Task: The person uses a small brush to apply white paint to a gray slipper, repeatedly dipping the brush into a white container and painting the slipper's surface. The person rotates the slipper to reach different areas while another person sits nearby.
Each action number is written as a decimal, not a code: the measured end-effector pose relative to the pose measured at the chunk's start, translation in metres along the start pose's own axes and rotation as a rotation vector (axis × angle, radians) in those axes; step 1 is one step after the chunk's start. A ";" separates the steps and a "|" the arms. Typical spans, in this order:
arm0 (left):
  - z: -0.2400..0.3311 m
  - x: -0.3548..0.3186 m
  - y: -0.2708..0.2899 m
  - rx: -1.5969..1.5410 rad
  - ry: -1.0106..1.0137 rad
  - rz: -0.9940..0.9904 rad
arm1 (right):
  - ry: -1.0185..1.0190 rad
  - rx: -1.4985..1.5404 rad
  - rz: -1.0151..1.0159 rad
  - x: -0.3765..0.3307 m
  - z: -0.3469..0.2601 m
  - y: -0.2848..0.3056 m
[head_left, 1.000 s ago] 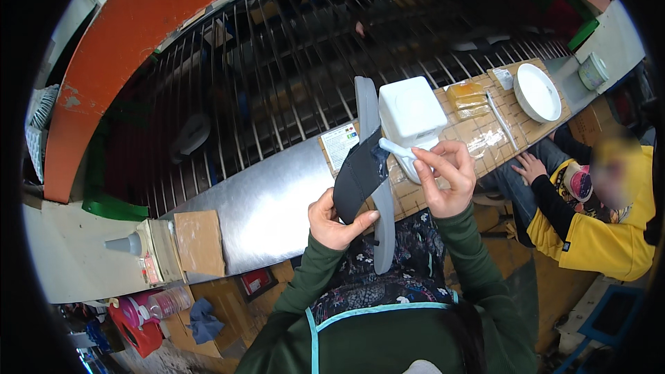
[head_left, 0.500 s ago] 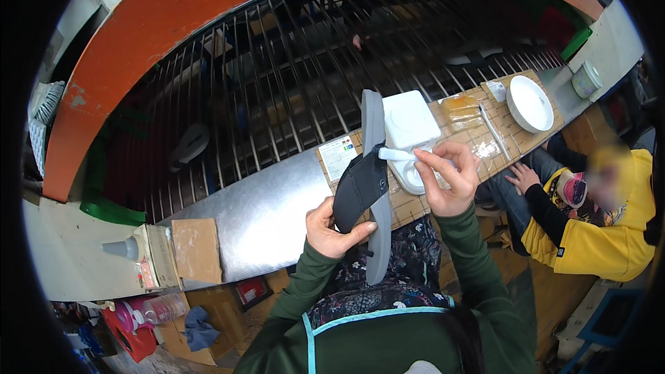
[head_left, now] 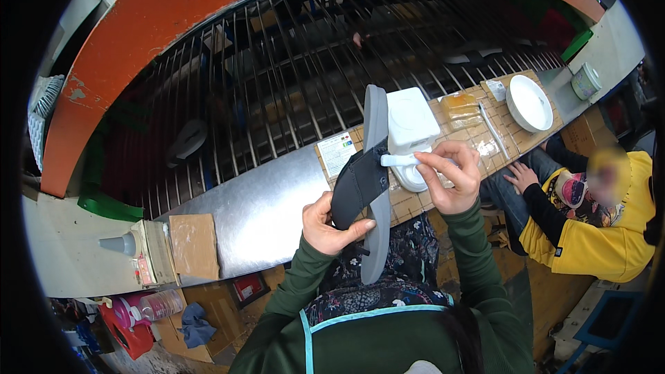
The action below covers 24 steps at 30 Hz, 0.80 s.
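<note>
My left hand [head_left: 324, 227] is closed around the black strap of a sandal [head_left: 360, 187], thumb along its lower edge. The sandal's grey sole stands on edge, roughly upright above the bench. Between thumb and fingertips, my right hand [head_left: 454, 174] pinches a slim white brush [head_left: 397, 160]. Its left end meets the strap's edge beside the sole; whether it has bristles is too small to tell. Just behind stands a square white plastic container [head_left: 413, 119]. A round white piece [head_left: 411, 179] lies below it, partly hidden by my right fingers.
A rack of metal rods [head_left: 277, 90] spans the far side of the metal bench [head_left: 263, 201]. On the cardboard mat [head_left: 516, 128] lie a white bowl [head_left: 529, 104], a yellowish wrapped block [head_left: 460, 111] and a white stick [head_left: 493, 128]. A person in yellow [head_left: 609, 242] sits at right.
The brush tip and sandal have shifted very slightly; both hands keep their hold. The view has moved a little.
</note>
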<state>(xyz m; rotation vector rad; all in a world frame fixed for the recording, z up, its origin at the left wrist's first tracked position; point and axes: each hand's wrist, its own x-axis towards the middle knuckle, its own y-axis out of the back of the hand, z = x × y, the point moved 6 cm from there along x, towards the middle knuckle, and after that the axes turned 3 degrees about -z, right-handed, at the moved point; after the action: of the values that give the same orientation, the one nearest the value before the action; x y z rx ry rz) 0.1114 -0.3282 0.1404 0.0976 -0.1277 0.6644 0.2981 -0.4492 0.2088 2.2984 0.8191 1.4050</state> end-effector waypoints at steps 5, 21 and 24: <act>0.001 0.002 0.000 0.002 0.008 -0.004 | 0.000 0.026 -0.047 0.000 0.001 0.001; 0.005 0.005 0.008 -0.037 0.002 0.025 | -0.042 0.153 -0.159 -0.009 0.006 -0.004; 0.005 0.005 0.010 -0.032 -0.004 0.016 | -0.054 0.177 -0.176 -0.011 0.006 -0.005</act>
<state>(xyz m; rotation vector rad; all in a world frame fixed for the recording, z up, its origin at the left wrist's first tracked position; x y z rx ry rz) 0.1089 -0.3181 0.1461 0.0677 -0.1430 0.6780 0.2985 -0.4517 0.1956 2.3142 1.1389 1.2332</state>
